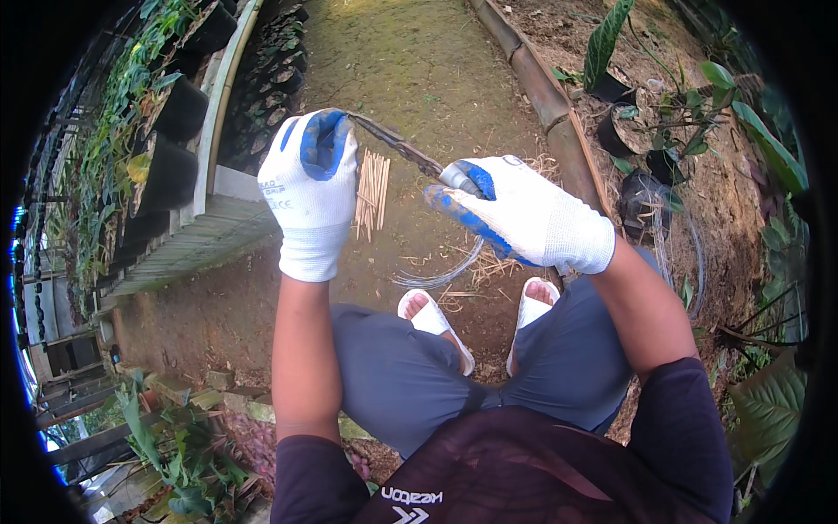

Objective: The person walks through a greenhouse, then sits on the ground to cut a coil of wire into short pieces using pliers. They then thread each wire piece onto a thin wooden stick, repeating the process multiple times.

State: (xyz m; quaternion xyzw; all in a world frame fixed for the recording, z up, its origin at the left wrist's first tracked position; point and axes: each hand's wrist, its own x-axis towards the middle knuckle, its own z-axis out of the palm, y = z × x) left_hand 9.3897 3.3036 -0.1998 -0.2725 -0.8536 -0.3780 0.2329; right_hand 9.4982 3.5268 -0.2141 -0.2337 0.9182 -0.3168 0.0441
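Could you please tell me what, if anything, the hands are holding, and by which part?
A slim, dark tool: the left hand grips one end, the right hand its grey, handle-like end.

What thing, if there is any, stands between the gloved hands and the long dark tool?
Nothing visible stands in the way: the right hand holds the long dark tool near its grey end, and the left hand holds its other end. The thin sticks lie on the ground, apart from both hands.

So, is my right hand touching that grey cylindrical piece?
Touching: the head view shows your right hand gripping the grey cylindrical piece, blue glove coating against it.
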